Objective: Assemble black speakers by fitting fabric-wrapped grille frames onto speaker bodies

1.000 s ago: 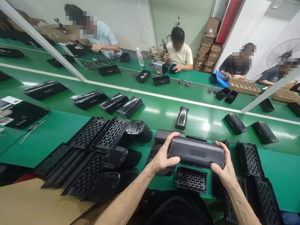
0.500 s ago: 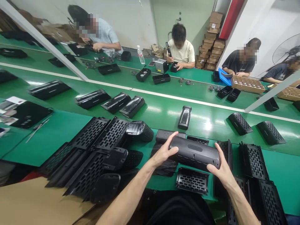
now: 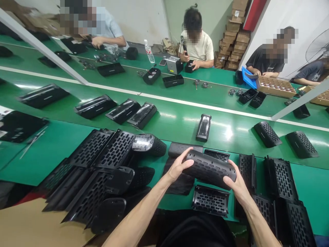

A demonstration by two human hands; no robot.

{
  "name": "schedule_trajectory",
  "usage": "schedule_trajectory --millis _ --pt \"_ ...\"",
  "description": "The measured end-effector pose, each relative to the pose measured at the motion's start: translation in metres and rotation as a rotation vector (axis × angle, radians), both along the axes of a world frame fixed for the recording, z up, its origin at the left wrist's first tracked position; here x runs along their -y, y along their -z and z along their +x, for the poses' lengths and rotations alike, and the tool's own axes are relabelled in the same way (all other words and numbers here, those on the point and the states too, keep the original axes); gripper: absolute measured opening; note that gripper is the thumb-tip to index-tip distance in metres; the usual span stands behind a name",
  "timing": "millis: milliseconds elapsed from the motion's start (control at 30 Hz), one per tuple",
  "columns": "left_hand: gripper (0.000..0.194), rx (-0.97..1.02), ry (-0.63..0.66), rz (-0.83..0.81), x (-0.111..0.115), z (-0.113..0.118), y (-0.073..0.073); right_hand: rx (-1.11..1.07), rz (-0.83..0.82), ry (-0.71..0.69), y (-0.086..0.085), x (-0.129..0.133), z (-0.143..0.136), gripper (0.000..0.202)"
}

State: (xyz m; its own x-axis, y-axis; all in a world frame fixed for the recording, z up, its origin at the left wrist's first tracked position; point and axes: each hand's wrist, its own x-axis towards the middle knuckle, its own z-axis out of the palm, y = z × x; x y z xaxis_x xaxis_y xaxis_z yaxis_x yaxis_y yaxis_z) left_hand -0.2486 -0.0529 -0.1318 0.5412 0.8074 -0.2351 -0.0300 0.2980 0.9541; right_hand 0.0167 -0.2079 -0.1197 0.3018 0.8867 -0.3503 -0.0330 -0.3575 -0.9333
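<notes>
Between my two hands I hold a black speaker housing (image 3: 209, 168) with rows of slots facing me. My left hand (image 3: 178, 167) grips its left end, thumb in front and fingers behind. On its right end my right hand (image 3: 238, 183) is closed, the thumb pressed on the lower corner. Below it lies a slotted black cover (image 3: 210, 199) on the green table, and another slotted cover (image 3: 217, 155) is partly hidden behind the housing. A dark, flat stack (image 3: 177, 181) sits under my left wrist.
Slotted black panels (image 3: 113, 151) are piled at the left, and more stacked panels (image 3: 281, 178) stand at the right. Assembled housings (image 3: 204, 127) lie along the green conveyor (image 3: 177, 113). Several co-workers sit across it. A pale post (image 3: 51, 51) slants at the left.
The housing has been rolled in my hands: its plain side with an oval recess faced me before, and now the slotted side does. The view has shifted slightly.
</notes>
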Motion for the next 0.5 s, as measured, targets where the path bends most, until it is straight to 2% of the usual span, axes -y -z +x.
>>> schedule_trajectory --millis 167,300,333,400,467,500 --pt "0.106 -0.034 0.072 0.003 -0.011 0.008 0.0 -0.086 0.02 0.116 0.009 -0.008 0.001 0.085" --pt "0.103 -0.127 -0.004 0.114 -0.02 0.01 -0.004 -0.261 0.081 0.261 0.017 -0.038 0.018 0.079" --pt "0.095 -0.191 -0.07 0.155 -0.021 0.007 -0.002 -0.305 0.106 0.322 0.019 -0.053 0.026 0.075" --pt "0.063 -0.4 -0.216 0.241 -0.016 -0.004 0.005 -0.379 0.123 0.462 0.025 -0.09 0.044 0.063" --pt "0.034 -0.693 -0.241 0.304 -0.005 -0.018 0.016 -0.399 0.062 0.622 0.035 -0.132 0.064 0.051" --pt "0.03 -0.828 -0.201 0.315 0.003 -0.024 0.023 -0.38 0.003 0.693 0.041 -0.152 0.073 0.047"
